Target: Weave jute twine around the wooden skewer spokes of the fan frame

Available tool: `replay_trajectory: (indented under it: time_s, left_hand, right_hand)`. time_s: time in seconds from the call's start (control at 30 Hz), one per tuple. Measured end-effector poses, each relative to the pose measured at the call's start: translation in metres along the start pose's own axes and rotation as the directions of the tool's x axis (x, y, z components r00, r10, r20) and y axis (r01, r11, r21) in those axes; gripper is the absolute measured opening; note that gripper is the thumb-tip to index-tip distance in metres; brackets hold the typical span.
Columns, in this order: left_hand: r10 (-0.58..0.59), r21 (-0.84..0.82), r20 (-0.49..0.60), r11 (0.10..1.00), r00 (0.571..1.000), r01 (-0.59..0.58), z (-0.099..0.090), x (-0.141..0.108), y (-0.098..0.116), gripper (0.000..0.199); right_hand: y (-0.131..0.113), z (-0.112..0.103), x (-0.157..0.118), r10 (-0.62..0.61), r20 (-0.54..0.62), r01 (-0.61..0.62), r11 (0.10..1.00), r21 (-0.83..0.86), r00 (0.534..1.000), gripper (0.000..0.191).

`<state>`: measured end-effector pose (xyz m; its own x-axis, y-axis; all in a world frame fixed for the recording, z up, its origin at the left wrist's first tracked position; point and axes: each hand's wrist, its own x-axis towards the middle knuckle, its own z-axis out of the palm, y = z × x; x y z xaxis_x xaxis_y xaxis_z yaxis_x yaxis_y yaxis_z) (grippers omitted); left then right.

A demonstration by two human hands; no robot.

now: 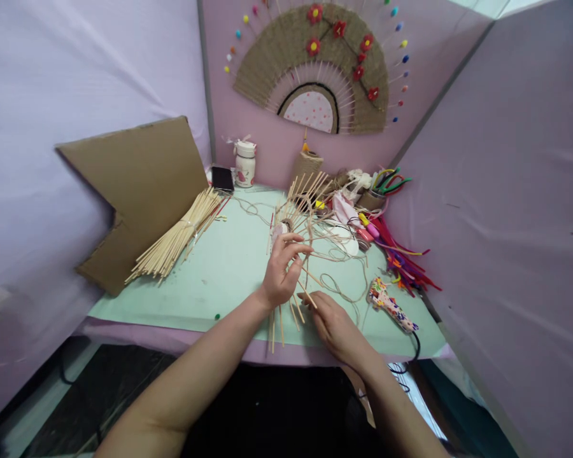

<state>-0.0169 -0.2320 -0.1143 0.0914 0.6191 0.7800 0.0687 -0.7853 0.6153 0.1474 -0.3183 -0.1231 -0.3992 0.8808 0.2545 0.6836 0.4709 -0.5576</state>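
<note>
Where the mint-green worktop [224, 270] meets the fabric wall at left, a notched cardboard sheet [148, 178] stands tilted. Against its right side, a tied bundle of thin wooden sticks [176, 238] lies diagonally. Behind the bundle's upper end are a black smartphone [222, 179] and, just beside it, a white lidded bottle [245, 164]. Near the middle, the radiating stick framework [297, 205] lies on the worktop, its lower ends projecting toward the front edge. The left hand [282, 270] is over the framework, fingers curved; whether they are closed on the twine [310, 232] beside them cannot be determined. A finished fan [267, 67] with red flowers is mounted on the rear wall above. The right hand [333, 323] is at the lower stick ends, fingers bent; its grip on a stick cannot be confirmed. Farther right, a white disc [346, 243] lies near loose twine, followed by a flower-patterned glue gun [392, 305] and colored pipe cleaners [405, 270] behind it.
</note>
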Motion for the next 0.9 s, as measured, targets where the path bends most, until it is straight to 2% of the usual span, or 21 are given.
replay_trajectory:
  time_s: [0.07,0.13,0.2,0.27,0.3,0.37,0.43,0.5,0.6,0.73,0.83,0.9]
  left_hand:
    - [0.016,-0.055,-0.034,0.998,0.999,-0.018,0.002,-0.001,-0.003,0.025]
    - [0.027,-0.129,-0.073,0.991,0.997,-0.037,0.004,-0.002,-0.006,0.023]
    - [0.021,-0.194,-0.097,0.98,0.995,-0.039,0.006,-0.002,-0.009,0.024]
    - [0.011,-0.232,-0.101,0.972,0.995,-0.034,0.008,-0.002,-0.01,0.025]
    - [0.006,-0.244,-0.098,0.969,0.995,-0.029,0.009,-0.002,-0.01,0.025]
    - [-0.007,-0.253,-0.093,0.967,0.996,-0.017,0.011,-0.002,-0.01,0.025]
    - [-0.022,-0.245,-0.098,0.97,0.995,-0.002,0.012,-0.001,-0.009,0.024]
    - [-0.032,-0.211,-0.102,0.977,0.994,0.01,0.013,-0.001,-0.008,0.022]
    - [-0.031,-0.134,-0.077,0.991,0.997,0.021,0.011,0.001,-0.005,0.019]
    - [-0.062,-0.001,-0.051,0.998,0.997,0.062,0.005,0.0,-0.002,0.02]
    - [-0.191,0.129,-0.125,0.97,0.974,0.207,-0.001,-0.001,-0.012,0.022]
    - [-0.361,0.166,-0.216,0.902,0.907,0.399,-0.003,-0.002,-0.026,0.026]
  right_hand:
    - [0.006,-0.005,-0.005,0.052,-0.048,-0.05,0.998,0.047,0.997,0.045]
    - [0.01,-0.011,-0.008,0.163,-0.173,-0.142,0.982,0.126,0.971,0.043]
    - [0.009,-0.014,-0.004,0.286,-0.336,-0.209,0.946,0.246,0.897,0.033]
    - [0.001,-0.012,0.005,0.337,-0.461,-0.168,0.914,0.369,0.821,0.022]
    - [-0.005,-0.008,0.011,0.332,-0.488,-0.116,0.9,0.42,0.807,0.018]
    - [-0.017,0.002,0.025,0.274,-0.473,0.006,0.861,0.508,0.837,0.025]
    - [-0.026,0.012,0.038,0.243,-0.448,0.07,0.815,0.575,0.86,0.034]
    - [-0.03,0.019,0.045,0.285,-0.436,0.056,0.782,0.62,0.854,0.035]
    - [-0.029,0.024,0.046,0.38,-0.431,-0.019,0.768,0.64,0.818,0.028]
    - [-0.027,0.024,0.043,0.348,-0.499,-0.037,0.847,0.531,0.794,0.024]
    - [-0.027,0.023,0.043,0.291,-0.541,-0.023,0.894,0.448,0.789,0.022]
    - [-0.028,0.024,0.044,0.275,-0.55,-0.015,0.903,0.429,0.789,0.021]
